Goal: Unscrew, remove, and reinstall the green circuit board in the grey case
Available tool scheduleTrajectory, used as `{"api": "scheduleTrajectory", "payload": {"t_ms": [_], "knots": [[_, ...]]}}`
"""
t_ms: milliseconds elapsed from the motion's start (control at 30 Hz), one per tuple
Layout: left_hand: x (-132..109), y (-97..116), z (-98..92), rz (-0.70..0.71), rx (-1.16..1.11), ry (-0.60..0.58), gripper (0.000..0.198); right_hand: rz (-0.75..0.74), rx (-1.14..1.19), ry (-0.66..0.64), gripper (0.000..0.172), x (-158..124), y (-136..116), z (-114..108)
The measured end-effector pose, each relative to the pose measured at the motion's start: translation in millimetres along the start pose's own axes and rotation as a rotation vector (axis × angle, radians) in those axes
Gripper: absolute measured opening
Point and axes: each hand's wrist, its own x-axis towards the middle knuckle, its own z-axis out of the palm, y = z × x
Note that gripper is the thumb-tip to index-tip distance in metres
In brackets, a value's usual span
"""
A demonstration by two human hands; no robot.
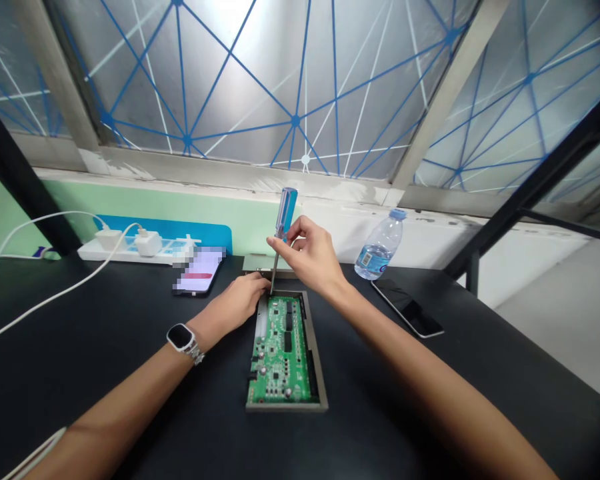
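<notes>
Reaching forward with both bare forearms (pixel 410 347), pinching between thumb (pixel 283 247) and fingers (pixel 300 228) of the right hand (pixel 313 255), above and right of the left hand (pixel 240 300), held low, angled inward.

I can't make out any text from here. The bottle label (pixel 372 263) and circuit board markings (pixel 280 363) are too small.

Blue-lined windows (pixel 260 80) stand behind a black table (pixel 190 420).
</notes>
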Motion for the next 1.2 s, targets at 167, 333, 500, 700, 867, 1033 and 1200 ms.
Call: {"api": "scheduleTrajectory", "payload": {"t_ms": [167, 333, 500, 700, 867, 1033, 1200], "knots": [[-2, 5, -15.5, -0.024, 0.019, -0.041, 0.027, -0.009, 0.090, -0.085, 0.034, 1, -1, 1], [-4, 7, -27.4, -0.056, 0.027, -0.091, 0.026, 0.015, 0.179, -0.133, 0.035, -3, -4, -1], [-7, 3, -30.4, -0.083, 0.025, -0.099, 0.024, 0.064, 0.297, -0.185, 0.032, -11, -6, -3], [-9, 3, -32.4, -0.124, -0.016, -0.103, 0.022, 0.032, 0.344, -0.191, 0.028, -18, -5, 2], [-11, 2, -33.5, -0.121, -0.065, -0.108, 0.022, 0.039, 0.410, -0.121, 0.031, -21, -5, 10], [-8, -1, -33.4, -0.103, -0.037, -0.141, 0.024, 0.076, 0.520, 0.005, 0.033, -20, -12, 11], [-16, -7, -51.6, -0.248, 0.025, -0.183, 0.024, 0.082, 0.596, 0.029, 0.027, -21, -13, 2]]}}
